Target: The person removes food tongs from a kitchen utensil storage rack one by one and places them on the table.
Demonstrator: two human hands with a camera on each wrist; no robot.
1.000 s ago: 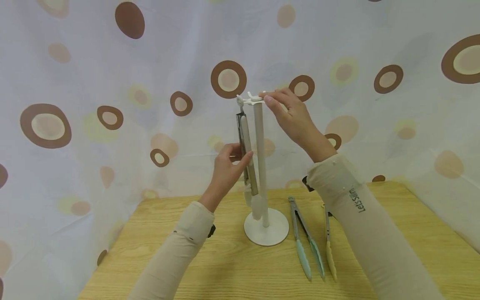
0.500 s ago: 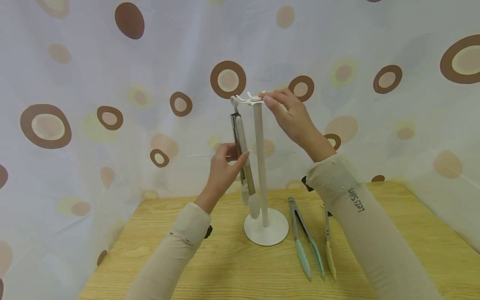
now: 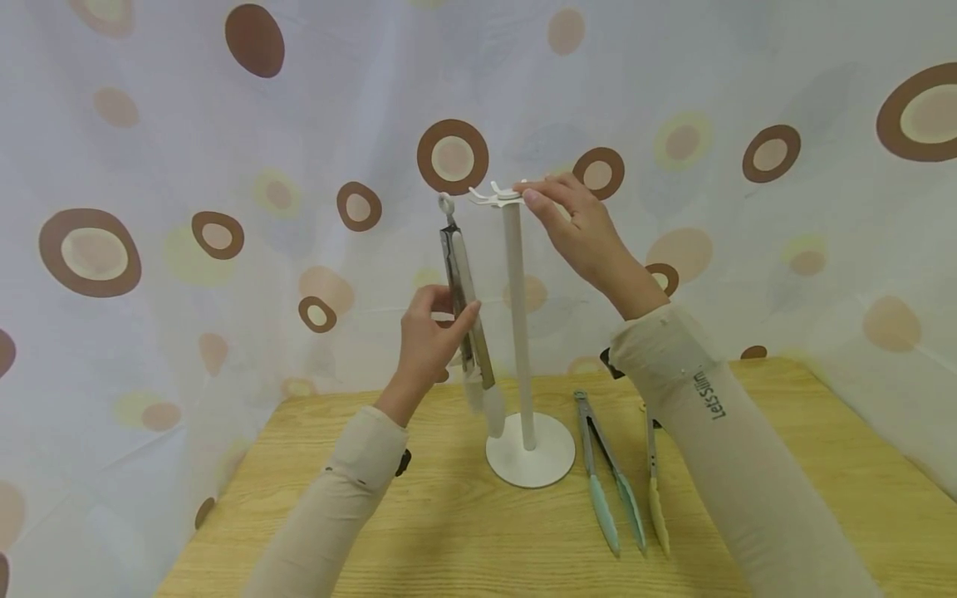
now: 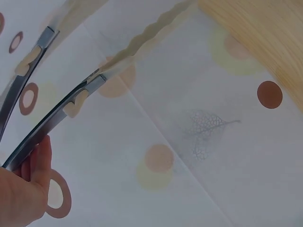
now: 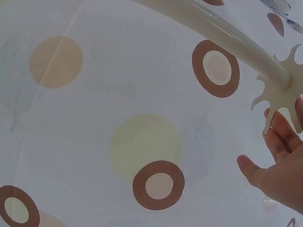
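My left hand [image 3: 428, 336] holds steel tongs [image 3: 483, 353] with cream scalloped tips, thumb on one arm and fingers on the other side. They hang nearly upright, tips down, with the ring at the top left of the white hook stand [image 3: 518, 332] and apart from its hooks. The left wrist view shows both arms of the tongs [image 4: 47, 125] spread. With fingertips and thumb, my right hand [image 3: 586, 237] grips the hooked top of the stand; in the right wrist view the hook plate [image 5: 273, 93] is seen from below, fingers behind it.
Right of the stand's round base [image 3: 546, 469], tongs with mint tips [image 3: 604, 515] lie on the wooden table [image 3: 419, 531]. Beside them lie tongs with yellow tips [image 3: 658, 519], partly covered by the right sleeve. A spotted curtain [image 3: 247, 166] hangs behind and at the sides.
My left hand has moved left with the cream-tipped tongs, so their ring has come away from the stand's hook. The right hand has stayed at the stand's top.
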